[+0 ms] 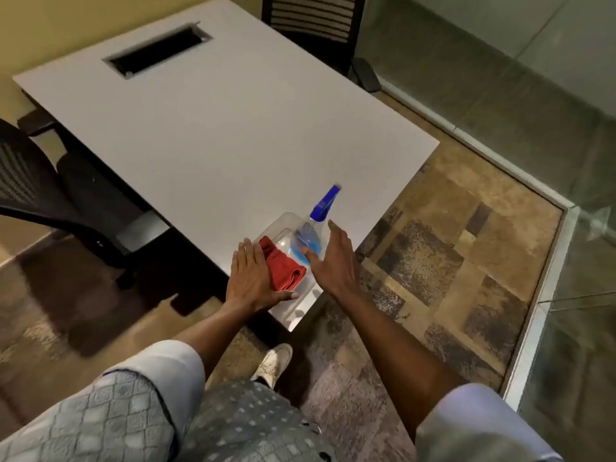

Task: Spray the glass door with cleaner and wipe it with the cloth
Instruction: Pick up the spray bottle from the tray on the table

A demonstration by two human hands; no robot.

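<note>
At the near right corner of the smooth white desk [233, 128], a clear plastic tray [286, 219] holds a folded red cloth [286, 269] and a transparent spray bottle [308, 243] with blue liquid and a blue nozzle. The left hand [251, 278] lies flat on the cloth's left edge, its grip wide with straight fingers. The right hand [335, 258] hovers just beside the bottle, its grip wide too.

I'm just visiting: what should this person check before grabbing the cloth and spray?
1. Folded red cloth in reach: ok, left hand touches it.
2. Clear spray bottle with blue trigger in reach: ok, right hand open beside it.
3. Cleaner left: ok, blue liquid shows inside.
4. Clear plastic tub steady on white table: cannot tell, it sits at the corner.
5. Glass panel nearby: ok, on the right.
</note>
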